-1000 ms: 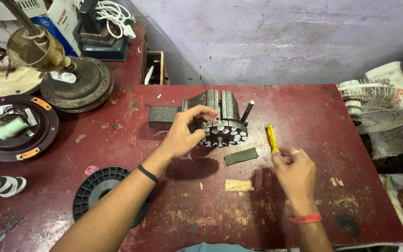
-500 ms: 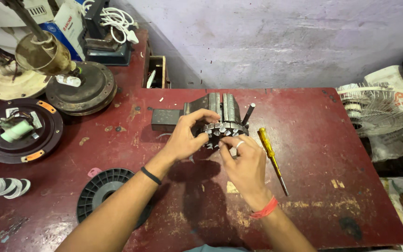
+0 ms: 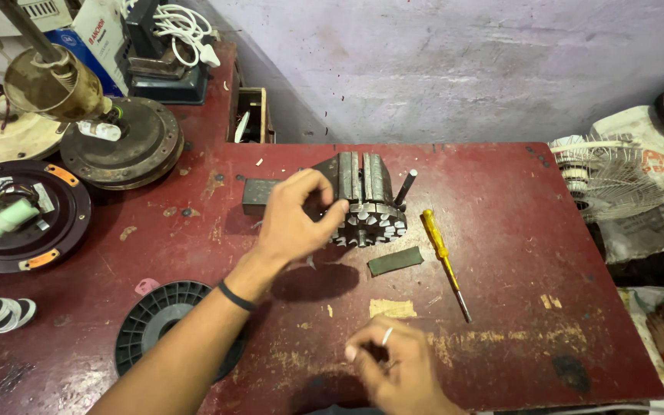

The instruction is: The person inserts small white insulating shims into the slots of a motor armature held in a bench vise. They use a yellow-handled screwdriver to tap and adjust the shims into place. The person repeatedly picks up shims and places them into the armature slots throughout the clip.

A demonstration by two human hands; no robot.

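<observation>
A toothed round metal motor core (image 3: 372,225) sits on the red table (image 3: 501,200) against a small grey vise (image 3: 363,175). My left hand (image 3: 297,215) grips the core's left side from above. My right hand (image 3: 393,369) rests low near the table's front edge, fingers curled together, a ring on one finger, with nothing visible in it. A yellow-handled screwdriver (image 3: 443,257) lies just right of the core. A dark green strip (image 3: 395,261) lies in front of the core. A tan scrap (image 3: 392,308) lies between the strip and my right hand.
Ceiling-fan motor housings (image 3: 121,142) and a black round cover (image 3: 21,219) crowd the left side. A black plastic spool (image 3: 167,327) lies by my left forearm. A white wire fan guard (image 3: 616,177) sits off the right edge. A wooden box (image 3: 251,115) stands behind.
My right hand went from beside the screwdriver to the core, then drew back to the front edge. The left hand stayed on the core. The screwdriver now lies free on the table.
</observation>
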